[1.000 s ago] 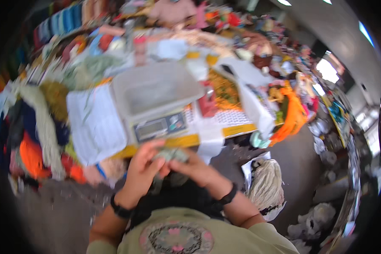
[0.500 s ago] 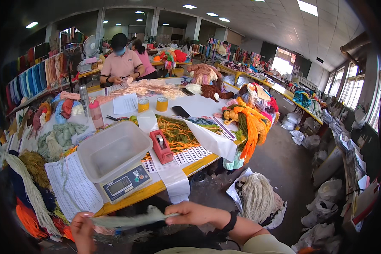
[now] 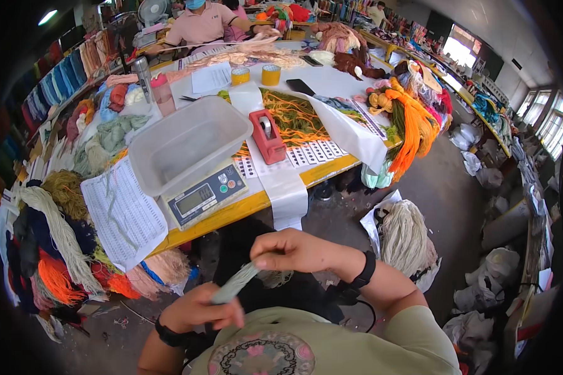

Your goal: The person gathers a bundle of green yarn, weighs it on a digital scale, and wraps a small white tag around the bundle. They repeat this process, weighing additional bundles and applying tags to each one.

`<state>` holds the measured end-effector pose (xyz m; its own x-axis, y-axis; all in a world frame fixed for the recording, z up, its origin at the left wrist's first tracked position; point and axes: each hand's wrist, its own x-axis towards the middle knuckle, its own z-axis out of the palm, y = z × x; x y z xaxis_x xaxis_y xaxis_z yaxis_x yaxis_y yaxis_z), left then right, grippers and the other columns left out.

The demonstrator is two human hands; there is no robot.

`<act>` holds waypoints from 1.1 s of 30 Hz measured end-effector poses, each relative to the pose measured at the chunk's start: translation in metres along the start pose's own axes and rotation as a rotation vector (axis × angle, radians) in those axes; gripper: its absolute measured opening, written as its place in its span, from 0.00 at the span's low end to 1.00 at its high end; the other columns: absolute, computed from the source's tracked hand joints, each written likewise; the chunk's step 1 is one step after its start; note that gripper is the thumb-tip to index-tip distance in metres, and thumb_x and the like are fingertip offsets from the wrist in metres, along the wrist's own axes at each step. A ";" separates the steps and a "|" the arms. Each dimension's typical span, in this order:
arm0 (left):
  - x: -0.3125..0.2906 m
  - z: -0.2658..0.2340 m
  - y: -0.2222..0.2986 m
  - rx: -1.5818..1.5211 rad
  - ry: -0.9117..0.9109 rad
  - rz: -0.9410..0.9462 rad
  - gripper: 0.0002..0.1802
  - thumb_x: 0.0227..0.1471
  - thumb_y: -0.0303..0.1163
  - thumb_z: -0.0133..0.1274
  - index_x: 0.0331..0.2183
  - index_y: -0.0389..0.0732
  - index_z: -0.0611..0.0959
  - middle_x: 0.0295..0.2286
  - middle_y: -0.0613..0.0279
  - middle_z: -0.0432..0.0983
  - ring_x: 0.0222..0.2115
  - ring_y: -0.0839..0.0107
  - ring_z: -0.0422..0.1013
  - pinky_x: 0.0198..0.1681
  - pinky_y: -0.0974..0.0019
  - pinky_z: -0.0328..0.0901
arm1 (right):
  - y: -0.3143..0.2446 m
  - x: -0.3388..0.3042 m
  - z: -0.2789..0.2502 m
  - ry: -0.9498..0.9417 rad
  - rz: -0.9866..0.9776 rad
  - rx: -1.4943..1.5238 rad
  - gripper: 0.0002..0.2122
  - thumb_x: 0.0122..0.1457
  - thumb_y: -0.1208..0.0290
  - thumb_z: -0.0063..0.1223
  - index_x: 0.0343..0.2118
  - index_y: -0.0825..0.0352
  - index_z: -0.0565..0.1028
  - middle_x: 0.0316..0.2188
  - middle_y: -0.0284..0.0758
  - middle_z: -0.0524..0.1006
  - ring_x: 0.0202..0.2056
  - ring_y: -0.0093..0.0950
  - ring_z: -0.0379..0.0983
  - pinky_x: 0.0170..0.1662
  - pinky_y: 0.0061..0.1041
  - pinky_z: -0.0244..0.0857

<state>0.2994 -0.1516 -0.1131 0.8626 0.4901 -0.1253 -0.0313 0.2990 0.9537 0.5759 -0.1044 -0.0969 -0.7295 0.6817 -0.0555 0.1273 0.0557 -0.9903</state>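
A short pale-green hank of thread [image 3: 236,282] runs slantwise between my two hands, in front of my body. My right hand [image 3: 288,251] pinches its upper end between thumb and fingers. Lower and to the left, my left hand [image 3: 203,307] is wrapped about the other end, its fingertips slightly blurred. Both hands are over my lap, nearer to me than the table's yellow edge [image 3: 231,215]. Beyond them stands a digital scale [image 3: 205,195] with an empty-looking translucent plastic tub [image 3: 191,140] on it.
A printed sheet [image 3: 124,209] hangs over the table edge beside coloured yarn hanks [image 3: 62,231]. A red tape dispenser [image 3: 268,137] sits right of the tub. Pale yarn [image 3: 406,234] lies on the floor at right. Across the table a person [image 3: 200,28] handles peach thread.
My hands have come closer together and up into view. The thread, stretched level between them before, is now a shorter, slanted bundle. My view has tilted down. The person opposite has spread their arms.
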 end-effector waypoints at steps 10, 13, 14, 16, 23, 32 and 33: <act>0.118 -0.031 -0.006 1.186 0.350 0.613 0.25 0.55 0.33 0.52 0.55 0.42 0.72 0.50 0.52 0.72 0.41 0.59 0.75 0.43 0.60 0.71 | 0.085 0.103 -0.146 0.955 -0.109 -0.869 0.36 0.45 0.63 0.67 0.55 0.74 0.61 0.49 0.54 0.67 0.52 0.47 0.64 0.54 0.40 0.59; 0.166 -0.051 -0.027 1.300 0.484 0.501 0.24 0.53 0.32 0.53 0.51 0.37 0.74 0.51 0.54 0.71 0.52 0.56 0.67 0.56 0.52 0.61 | 0.084 0.119 -0.151 0.985 -0.020 -0.914 0.40 0.44 0.64 0.67 0.56 0.76 0.58 0.46 0.56 0.68 0.49 0.48 0.67 0.51 0.41 0.63; 0.179 -0.057 -0.027 1.395 0.488 0.460 0.25 0.52 0.32 0.54 0.51 0.35 0.73 0.51 0.53 0.70 0.53 0.56 0.65 0.58 0.51 0.58 | 0.087 0.122 -0.155 0.971 -0.007 -0.900 0.40 0.44 0.64 0.67 0.56 0.76 0.58 0.46 0.56 0.68 0.49 0.48 0.67 0.51 0.41 0.63; 0.200 -0.062 -0.031 1.472 0.478 0.411 0.26 0.51 0.32 0.55 0.51 0.34 0.73 0.52 0.51 0.69 0.55 0.56 0.64 0.60 0.50 0.55 | 0.093 0.120 -0.168 0.988 0.054 -0.770 0.37 0.45 0.67 0.65 0.57 0.74 0.59 0.44 0.49 0.73 0.40 0.44 0.75 0.43 0.37 0.69; 0.242 -0.075 -0.027 1.582 0.556 0.256 0.22 0.51 0.30 0.51 0.46 0.29 0.73 0.52 0.42 0.66 0.58 0.50 0.59 0.63 0.46 0.47 | 0.049 0.056 -0.178 1.030 -0.158 -0.714 0.35 0.47 0.72 0.64 0.58 0.74 0.60 0.44 0.45 0.75 0.39 0.32 0.75 0.42 0.28 0.69; 0.253 -0.086 -0.026 1.743 0.816 0.123 0.20 0.50 0.30 0.49 0.45 0.31 0.74 0.52 0.41 0.66 0.57 0.49 0.60 0.63 0.45 0.48 | 0.082 0.024 -0.147 0.825 0.096 -1.006 0.38 0.45 0.69 0.62 0.59 0.76 0.57 0.47 0.52 0.71 0.43 0.46 0.73 0.42 0.37 0.70; 0.248 -0.082 -0.029 1.743 0.851 0.216 0.20 0.50 0.30 0.50 0.45 0.30 0.74 0.51 0.41 0.67 0.57 0.49 0.60 0.62 0.45 0.49 | 0.081 0.030 -0.145 0.806 0.088 -1.017 0.38 0.44 0.69 0.61 0.59 0.76 0.57 0.46 0.51 0.71 0.42 0.46 0.73 0.41 0.37 0.70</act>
<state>0.4726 0.0279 -0.1941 0.4670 0.7652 0.4432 0.8278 -0.5546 0.0853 0.6618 0.0262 -0.1600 -0.1315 0.9353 0.3284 0.8622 0.2714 -0.4278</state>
